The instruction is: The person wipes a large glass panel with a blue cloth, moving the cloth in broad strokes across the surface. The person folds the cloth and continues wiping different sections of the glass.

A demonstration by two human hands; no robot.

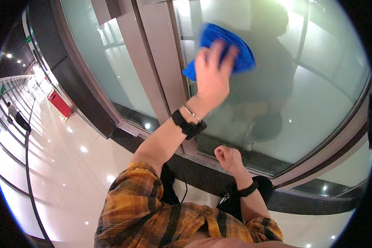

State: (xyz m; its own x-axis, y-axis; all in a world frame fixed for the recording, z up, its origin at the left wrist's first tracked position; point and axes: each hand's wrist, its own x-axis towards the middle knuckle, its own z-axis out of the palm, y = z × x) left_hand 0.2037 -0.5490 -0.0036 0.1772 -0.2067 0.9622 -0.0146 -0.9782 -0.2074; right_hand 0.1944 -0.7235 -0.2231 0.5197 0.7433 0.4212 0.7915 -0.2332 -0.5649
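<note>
My left hand (212, 76) presses a blue cloth (243, 60) flat against a framed glass panel (316, 117), near its left frame. Fingers are spread over the cloth, and both look blurred. On that wrist sit a thin metal bracelet (190, 112) and a black strap (186, 124). Lower down, in front of the glass, my right hand (229, 158) is curled into a loose fist with nothing visible in it. A black band (248, 189) circles the right wrist. A dim reflection of a figure shows in the glass.
To the left, past the door frame (156, 62), stands another glass panel (111, 62). A dark sill (201, 176) runs along the base. Down the glossy tiled corridor (71, 167) are a red box (60, 104), a railing (28, 161) and a person (18, 117).
</note>
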